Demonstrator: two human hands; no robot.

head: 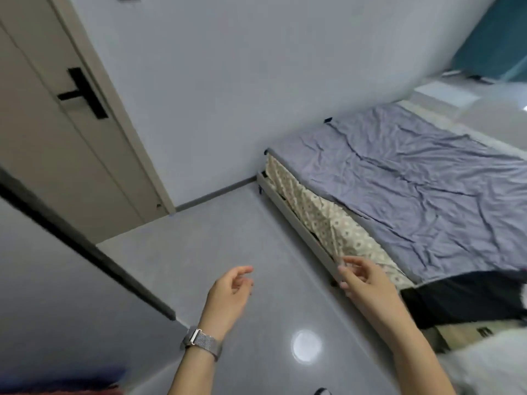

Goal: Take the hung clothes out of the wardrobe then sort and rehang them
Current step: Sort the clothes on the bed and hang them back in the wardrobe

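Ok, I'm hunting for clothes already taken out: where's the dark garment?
In the head view, lower right: the dark garment lies on the bed's near end, just right of the right hand.

sheet (413, 178): lavender | valance (322, 218): cream, dotted | garment (467, 297): black

The door (65, 132) stands at ten o'clock, the bed (413, 178) at two o'clock against the wall (242, 81). A garment (467, 297) lies on the bed's near end at four o'clock.

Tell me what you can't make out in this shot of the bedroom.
Head view only:
- Dark garment on the bed: cut off by the right edge, type unclear.
- Wardrobe and hung clothes: not in view.
- Red and blue thing: blurred, cut by the bottom edge.
- Left hand, right hand: empty, slightly blurred.
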